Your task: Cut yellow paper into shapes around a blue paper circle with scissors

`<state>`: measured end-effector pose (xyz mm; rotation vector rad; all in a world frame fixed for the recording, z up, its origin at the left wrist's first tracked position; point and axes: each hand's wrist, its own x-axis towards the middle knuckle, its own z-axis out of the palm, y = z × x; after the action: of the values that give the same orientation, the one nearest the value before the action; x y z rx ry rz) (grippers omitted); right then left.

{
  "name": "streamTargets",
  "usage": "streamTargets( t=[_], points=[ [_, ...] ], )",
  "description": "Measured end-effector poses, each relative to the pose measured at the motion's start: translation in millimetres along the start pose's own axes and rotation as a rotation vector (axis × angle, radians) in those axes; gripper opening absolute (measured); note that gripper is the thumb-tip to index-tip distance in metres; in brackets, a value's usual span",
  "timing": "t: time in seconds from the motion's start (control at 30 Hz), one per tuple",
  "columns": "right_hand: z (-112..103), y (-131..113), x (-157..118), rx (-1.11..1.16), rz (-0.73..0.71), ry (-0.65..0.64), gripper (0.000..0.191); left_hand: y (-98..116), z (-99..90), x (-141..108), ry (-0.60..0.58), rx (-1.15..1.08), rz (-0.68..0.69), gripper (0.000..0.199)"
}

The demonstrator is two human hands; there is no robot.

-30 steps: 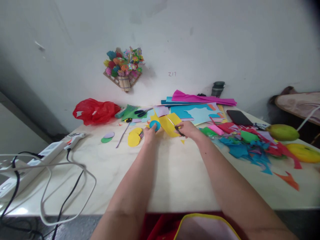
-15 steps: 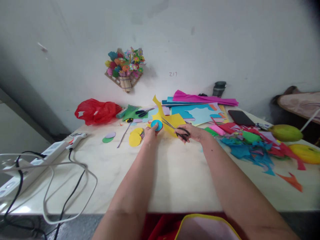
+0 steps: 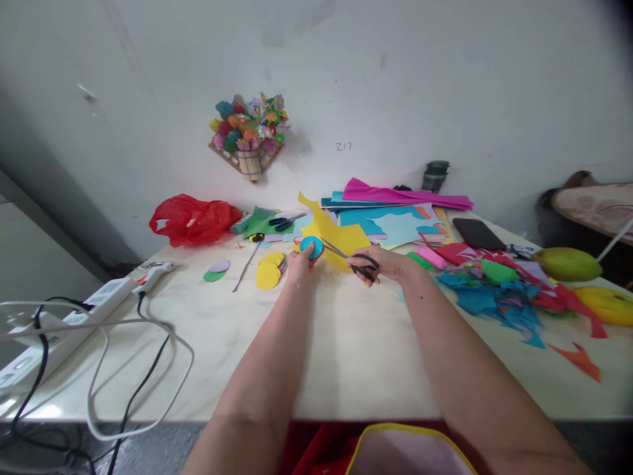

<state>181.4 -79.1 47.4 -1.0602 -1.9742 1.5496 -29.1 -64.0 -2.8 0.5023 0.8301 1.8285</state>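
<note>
My left hand (image 3: 302, 261) pinches a blue paper circle (image 3: 311, 247), its thumb lying on top, together with a sheet of yellow paper (image 3: 341, 236) behind it. In my right hand (image 3: 378, 262) is a pair of scissors (image 3: 364, 266) with black handles. Their blades point left toward the circle and lie against the yellow paper. A yellow strip of the sheet curls upward above my left hand. Left of that hand lie several yellow paper circles (image 3: 268, 272), overlapping. Farther left are a green circle (image 3: 214, 276) and a lilac circle (image 3: 219, 266).
A second pair of scissors (image 3: 283, 223) rests by green paper at the back, near a red plastic bag (image 3: 192, 220). Coloured scraps (image 3: 499, 297), a dark phone (image 3: 479, 234) and yellow-green fruit (image 3: 568, 264) lie on the right. Cables and a power strip (image 3: 69, 330) occupy the left edge.
The yellow paper's upright strip has tilted and shifted slightly left beside the blue circle. My right hand and the scissors have moved a little to the right. The grips are the same.
</note>
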Motion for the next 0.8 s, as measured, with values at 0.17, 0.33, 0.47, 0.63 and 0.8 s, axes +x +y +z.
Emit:
streamTargets(
  t=[0.17,0.33,0.47,0.63,0.8],
  points=[
    [-1.0,0.0,-0.4,0.000,-0.001,-0.012,0.048,1.0,2.2,-2.5,-0.002,-0.023,0.002,0.027],
    [4.5,-3.7,0.6,0.012,0.021,0.018,0.047,1.1,4.9,-4.4,0.013,-0.011,-0.014,0.027],
    [8.9,-4.7,3.8,0.008,0.015,0.036,0.049,0.8,6.9,-6.4,-0.002,-0.004,-0.020,0.027],
    [14.2,-0.6,10.8,0.044,-0.016,0.096,0.047,-1.9,8.3,-8.8,-0.049,-0.009,-0.015,0.028],
    [23.7,1.3,18.1,0.049,-0.043,0.178,0.039,-6.5,9.9,-9.9,-0.076,-0.009,0.008,0.033]
  ],
)
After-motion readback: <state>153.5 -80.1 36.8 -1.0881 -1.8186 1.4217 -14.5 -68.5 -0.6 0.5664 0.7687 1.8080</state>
